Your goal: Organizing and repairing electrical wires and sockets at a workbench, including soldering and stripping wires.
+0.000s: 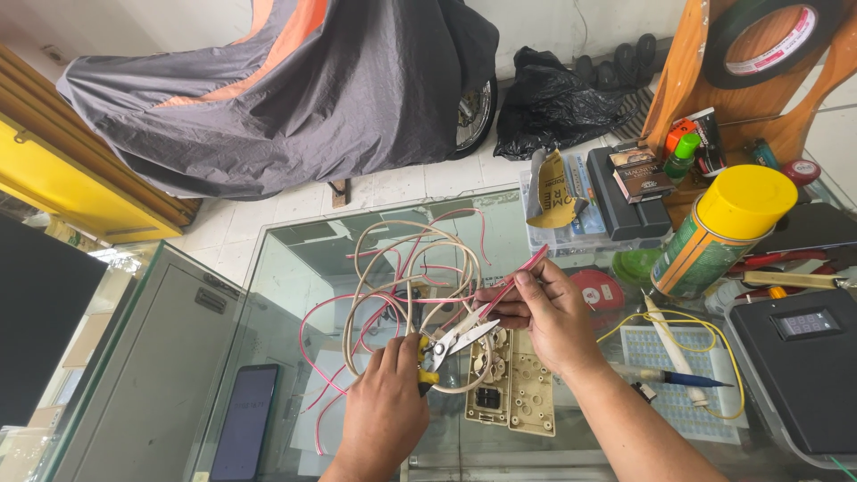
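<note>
My left hand [384,411] grips the yellow handles of a pair of scissors [453,341], whose blades point up and right. My right hand [540,312] pinches a red wire [527,270] just above the blade tips. A tangle of cream and red wires [406,286] loops over the glass counter [303,268] behind both hands. An opened cream plastic socket casing [518,388] lies under my right wrist.
A dark phone [243,433] lies at the left on the glass. At the right stand a spray can with a yellow cap [723,234], a soldering iron [669,344], a black meter box [803,366] and a clear parts box [580,223]. A covered motorcycle [303,89] is behind.
</note>
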